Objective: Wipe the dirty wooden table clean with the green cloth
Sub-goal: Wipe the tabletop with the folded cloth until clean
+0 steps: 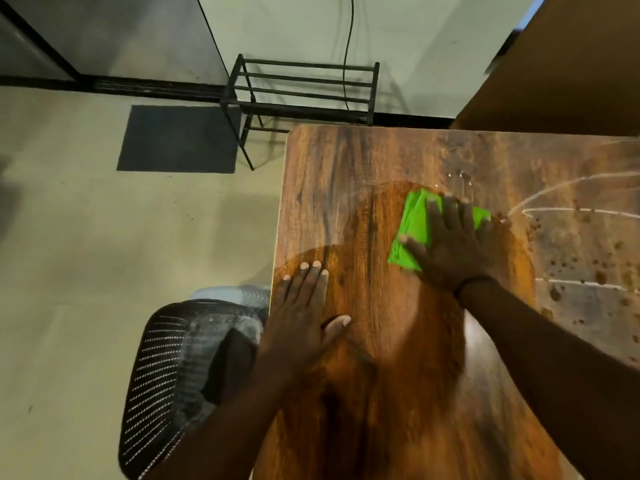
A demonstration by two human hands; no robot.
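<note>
The green cloth (412, 233) lies bunched on the wooden table (346, 174), toward the middle of the top. The right hand (450, 244) presses flat on it, fingers straight and spread, not curled around the fabric. The left hand (304, 317) rests palm-down on bare wood near the table's left edge, fingers straight, grasping nothing.

Surface condition: the wood around and below the cloth appears darker and glossy (a rounded patch). To the right, the top carries brown spots (595, 271), pale streaks (568, 211) and a dull film.

Surroundings: a black mesh chair (166, 379) stands at the table's left side. A black metal rack (301, 91) stands against the wall beyond the far edge. A dark mat (176, 138) lies on the pale floor (86, 237).
</note>
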